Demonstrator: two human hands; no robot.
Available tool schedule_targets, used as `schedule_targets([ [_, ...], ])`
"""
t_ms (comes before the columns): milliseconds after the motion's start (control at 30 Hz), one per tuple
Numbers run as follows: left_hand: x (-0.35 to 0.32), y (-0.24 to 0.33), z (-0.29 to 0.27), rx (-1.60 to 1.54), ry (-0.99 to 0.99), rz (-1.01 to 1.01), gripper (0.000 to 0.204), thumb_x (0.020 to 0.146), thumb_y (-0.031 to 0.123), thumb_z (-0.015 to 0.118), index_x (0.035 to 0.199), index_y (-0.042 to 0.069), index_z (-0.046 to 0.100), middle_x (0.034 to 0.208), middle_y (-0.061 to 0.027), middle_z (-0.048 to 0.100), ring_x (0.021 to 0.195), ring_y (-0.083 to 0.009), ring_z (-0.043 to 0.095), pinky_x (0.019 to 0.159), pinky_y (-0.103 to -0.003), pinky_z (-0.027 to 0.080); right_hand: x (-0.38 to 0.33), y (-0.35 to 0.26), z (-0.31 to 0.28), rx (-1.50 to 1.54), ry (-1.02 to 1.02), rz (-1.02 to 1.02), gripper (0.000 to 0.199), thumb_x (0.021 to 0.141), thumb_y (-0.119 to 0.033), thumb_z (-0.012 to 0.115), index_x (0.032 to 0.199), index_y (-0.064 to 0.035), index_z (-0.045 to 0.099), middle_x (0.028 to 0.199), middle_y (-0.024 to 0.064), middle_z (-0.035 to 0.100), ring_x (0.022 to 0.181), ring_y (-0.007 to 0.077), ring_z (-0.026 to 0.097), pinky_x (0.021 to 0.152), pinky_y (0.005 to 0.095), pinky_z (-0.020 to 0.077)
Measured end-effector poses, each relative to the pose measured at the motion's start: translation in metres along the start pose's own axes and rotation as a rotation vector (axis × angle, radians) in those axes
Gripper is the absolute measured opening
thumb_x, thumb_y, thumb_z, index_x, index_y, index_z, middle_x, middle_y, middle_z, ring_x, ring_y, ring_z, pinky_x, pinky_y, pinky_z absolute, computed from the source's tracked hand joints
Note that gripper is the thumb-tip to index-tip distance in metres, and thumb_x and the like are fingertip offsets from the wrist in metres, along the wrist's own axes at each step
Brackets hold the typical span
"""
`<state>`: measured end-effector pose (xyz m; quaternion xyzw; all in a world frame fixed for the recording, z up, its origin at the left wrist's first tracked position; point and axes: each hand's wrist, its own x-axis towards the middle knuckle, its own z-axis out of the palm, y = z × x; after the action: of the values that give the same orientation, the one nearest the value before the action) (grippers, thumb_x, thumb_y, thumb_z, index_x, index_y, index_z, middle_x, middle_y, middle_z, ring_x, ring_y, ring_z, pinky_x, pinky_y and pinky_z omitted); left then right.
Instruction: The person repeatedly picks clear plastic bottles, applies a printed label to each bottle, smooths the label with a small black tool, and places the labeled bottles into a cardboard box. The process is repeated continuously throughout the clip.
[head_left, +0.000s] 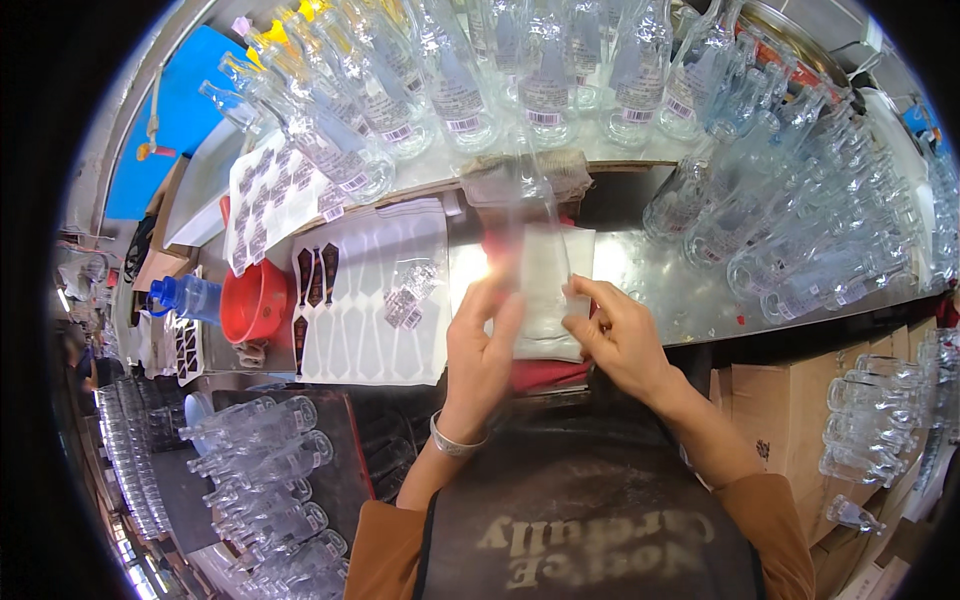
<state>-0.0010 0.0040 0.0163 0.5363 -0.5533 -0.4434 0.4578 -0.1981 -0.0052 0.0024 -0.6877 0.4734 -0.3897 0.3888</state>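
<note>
Pale, upside-down lettering [590,535] crossed the dark apron [600,468] at lower centre; barcoded labels [634,116] stood on clear bottles [447,60] along the top; a dark printed mark [763,450] stood on cardboard [765,400] at right.

A shiny metal counter [690,310] spreads beneath the fingers [606,297], bright glare [622,262] to their right. Beyond them runs a raised metal shelf [610,153]; far to their upper left, a blue panel [175,125]; lower right of them, brown cardboard boxes [800,400].

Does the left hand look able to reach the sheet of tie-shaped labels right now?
Likely yes: the sheet lies just left of the left hand, nothing visibly standing between them, though a smaller label piece covers part of it.
</note>
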Motion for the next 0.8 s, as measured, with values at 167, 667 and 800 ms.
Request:
schedule_targets([
  [167, 0.0, -0.009, 0.009, -0.051, 0.012, -0.019, 0.06, 0.095, 0.01, 0.067, 0.149, 0.0, 0.043, 0.138, -0.0111, 0.055, 0.122, -0.0172, 0.055, 0.091, -0.029, 0.05, 0.009, -0.002, -0.007, 0.007, -0.08, 0.077, 0.039, 0.093, -0.02, 0.065, 0.123, 0.0048, 0.061, 0.103, 0.0205, 0.064, 0.087, 0.0331, 0.063, 0.079, 0.0402, 0.0496],
  [667, -0.001, -0.058, -0.07, 0.468, 0.295, 0.063, 0.064, 0.09, 0.018, 0.073, 0.146, 0.003, 0.046, 0.142, -0.0155, 0.054, 0.128, -0.0245, 0.054, 0.102, -0.038, 0.045, -0.014, 0.022, -0.02, 0.295, -0.021, 0.275, 0.039, 0.098, -0.006, 0.056, 0.135, 0.0025, 0.055, 0.114, 0.0054, 0.064, 0.066, 0.0056, 0.053, 0.06, 0.0223, 0.0454],
  [800, 0.007, -0.114, -0.174, 1.005, 0.516, 0.081, 0.068, 0.092, 0.033, 0.07, 0.141, -0.007, 0.047, 0.145, -0.0282, 0.048, 0.134, -0.04, 0.047, 0.112, -0.044, 0.037, -0.023, 0.041, -0.03, 0.356, -0.006, 0.355, 0.037, 0.1, -0.01, 0.056, 0.134, 0.003, 0.055, 0.11, 0.008, 0.066, 0.062, 0.0047, 0.051, 0.056, 0.0203, 0.0426],
])
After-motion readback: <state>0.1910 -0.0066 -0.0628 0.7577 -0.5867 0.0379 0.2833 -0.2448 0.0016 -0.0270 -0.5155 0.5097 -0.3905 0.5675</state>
